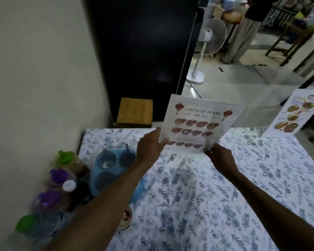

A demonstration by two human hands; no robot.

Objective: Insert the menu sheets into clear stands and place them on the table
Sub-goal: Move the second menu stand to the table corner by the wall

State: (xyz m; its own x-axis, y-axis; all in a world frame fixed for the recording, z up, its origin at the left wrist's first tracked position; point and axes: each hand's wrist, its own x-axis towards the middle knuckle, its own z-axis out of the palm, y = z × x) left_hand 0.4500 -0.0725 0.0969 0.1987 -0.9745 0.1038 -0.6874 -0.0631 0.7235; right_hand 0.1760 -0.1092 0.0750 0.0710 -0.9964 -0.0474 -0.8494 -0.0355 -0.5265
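I hold a clear stand with the "Chinese Food Menu" sheet (198, 124) inside it, tilted back and raised just above the far part of the table (216, 196). My left hand (149, 149) grips its lower left edge. My right hand (218, 156) grips its lower right corner. A second clear stand with a food-photo menu (295, 115) stands upright at the table's far right edge.
The table has a blue-and-white floral cloth. At its left sit a blue condiment caddy (111, 167), several bottles with green, purple and white caps (62, 178) and a small cup (126, 218). A wooden stool (135, 113) and white fan (208, 44) stand beyond.
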